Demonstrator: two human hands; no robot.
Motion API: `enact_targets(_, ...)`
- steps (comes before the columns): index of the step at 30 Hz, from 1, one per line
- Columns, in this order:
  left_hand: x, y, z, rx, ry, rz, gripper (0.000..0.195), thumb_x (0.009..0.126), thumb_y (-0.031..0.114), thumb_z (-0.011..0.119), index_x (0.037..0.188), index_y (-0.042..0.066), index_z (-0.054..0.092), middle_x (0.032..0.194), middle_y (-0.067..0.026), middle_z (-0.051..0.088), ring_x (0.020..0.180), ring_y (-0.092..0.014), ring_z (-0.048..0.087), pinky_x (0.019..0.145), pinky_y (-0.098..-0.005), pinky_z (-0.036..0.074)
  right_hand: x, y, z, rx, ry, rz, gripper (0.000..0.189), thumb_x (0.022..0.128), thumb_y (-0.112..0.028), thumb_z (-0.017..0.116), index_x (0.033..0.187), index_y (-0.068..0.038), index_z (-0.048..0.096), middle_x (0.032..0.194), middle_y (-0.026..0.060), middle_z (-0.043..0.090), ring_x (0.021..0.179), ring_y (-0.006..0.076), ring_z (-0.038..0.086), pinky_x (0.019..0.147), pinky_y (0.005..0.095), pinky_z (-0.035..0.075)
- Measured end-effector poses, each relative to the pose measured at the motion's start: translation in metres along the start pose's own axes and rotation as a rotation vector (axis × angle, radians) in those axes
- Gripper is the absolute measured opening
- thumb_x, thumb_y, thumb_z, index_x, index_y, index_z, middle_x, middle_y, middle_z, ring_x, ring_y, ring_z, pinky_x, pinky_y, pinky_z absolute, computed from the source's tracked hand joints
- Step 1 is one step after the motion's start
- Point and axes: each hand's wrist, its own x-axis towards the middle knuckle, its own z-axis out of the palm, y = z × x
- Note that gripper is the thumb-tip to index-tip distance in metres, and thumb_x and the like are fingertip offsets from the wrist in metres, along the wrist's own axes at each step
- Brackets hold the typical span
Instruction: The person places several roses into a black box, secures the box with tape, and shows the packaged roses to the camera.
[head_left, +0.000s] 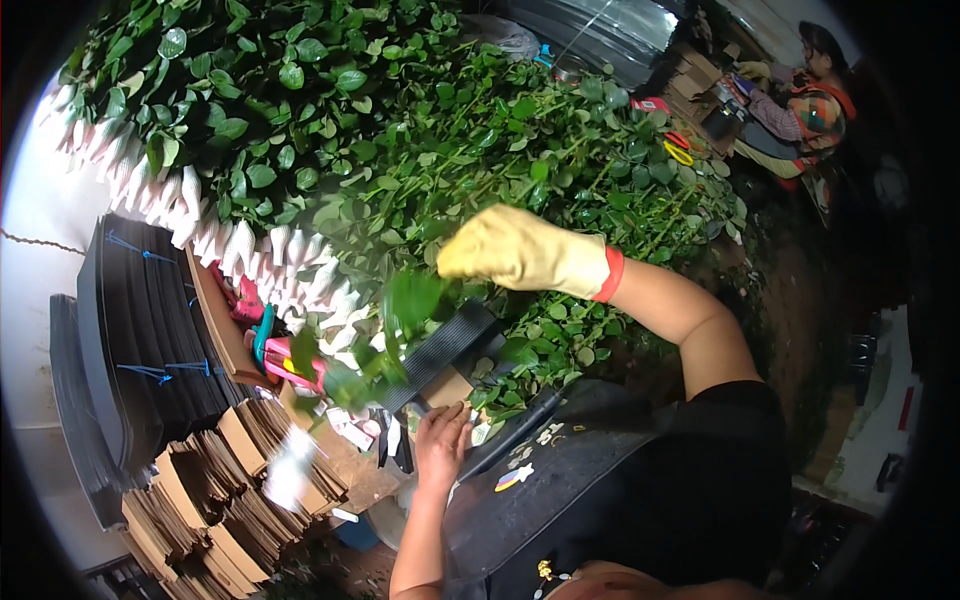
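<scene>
My right hand (517, 251), in a yellow rubber glove with a red cuff, is closed around a leafy stem at the centre. The stem's leaves (411, 300) are blurred. A blurred white net-wrapped flower head (291, 469) hangs at the lower left, apparently on this stem. My bare left hand (442, 439) rests at the edge of a brown cardboard piece (448, 390), beside a black ribbed panel (442, 356); its grip is unclear. Behind my hands lies a large heap of leafy green stems (450, 142), with many white net-wrapped flower heads (240, 247) along its left side.
Stacked cardboard sheets (247, 502) and tied black sheets (142, 330) stand at left. Pink-handled tools (289, 360) lie near the heap. Yellow-and-red scissors (678, 148) lie at its right edge. Another person (806, 112) sits at upper right by cardboard boxes (694, 75).
</scene>
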Motion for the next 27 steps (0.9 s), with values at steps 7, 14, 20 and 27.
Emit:
enact_targets(7, -0.006, -0.012, 0.007, -0.276, 0.013, -0.15, 0.023, 0.089, 0.003, 0.079, 0.112, 0.002, 0.08, 0.103, -0.0124, 0.07, 0.092, -0.027, 0.069, 0.081, -0.0359, 0.055, -0.054, 0.047, -0.062, -0.257, 0.076, 0.117, 0.039, 0.076, 0.015, 0.059, 0.106, -0.006, 0.073, 0.106, 0.0114, 0.078, 0.089, 0.03, 0.075, 0.072, 0.0406, 0.062)
enact_targets(14, -0.017, -0.032, 0.018, -0.459, -0.059, -0.445, 0.068, 0.087, 0.014, 0.087, 0.143, 0.003, 0.049, 0.115, -0.015, 0.071, 0.106, -0.024, 0.07, 0.09, -0.0357, 0.056, -0.09, -0.065, -0.063, 0.129, -0.128, 0.254, 0.038, 0.073, 0.019, 0.065, 0.101, -0.005, 0.073, 0.086, 0.0084, 0.075, 0.076, 0.0246, 0.073, 0.061, 0.0391, 0.058)
enact_targets(20, -0.012, -0.028, 0.027, -0.551, 0.17, -0.254, 0.081, 0.085, 0.012, 0.089, 0.153, 0.006, 0.045, 0.134, -0.0157, 0.068, 0.121, -0.027, 0.068, 0.103, -0.039, 0.054, -0.18, -0.061, -0.013, -0.083, -0.319, 0.486, 0.02, 0.078, -0.001, 0.067, 0.093, -0.01, 0.076, 0.079, 0.0106, 0.07, 0.077, 0.0331, 0.07, 0.066, 0.0441, 0.055)
enact_targets(27, -0.01, -0.015, 0.01, -0.208, -0.037, -0.213, 0.049, 0.094, 0.018, 0.077, 0.138, 0.004, 0.059, 0.123, -0.0194, 0.065, 0.109, -0.039, 0.062, 0.096, -0.0463, 0.05, -0.135, -0.023, -0.047, 0.111, -0.678, 0.719, 0.026, 0.097, -0.018, 0.071, 0.121, -0.012, 0.076, 0.121, 0.0139, 0.076, 0.108, 0.031, 0.074, 0.096, 0.0436, 0.06)
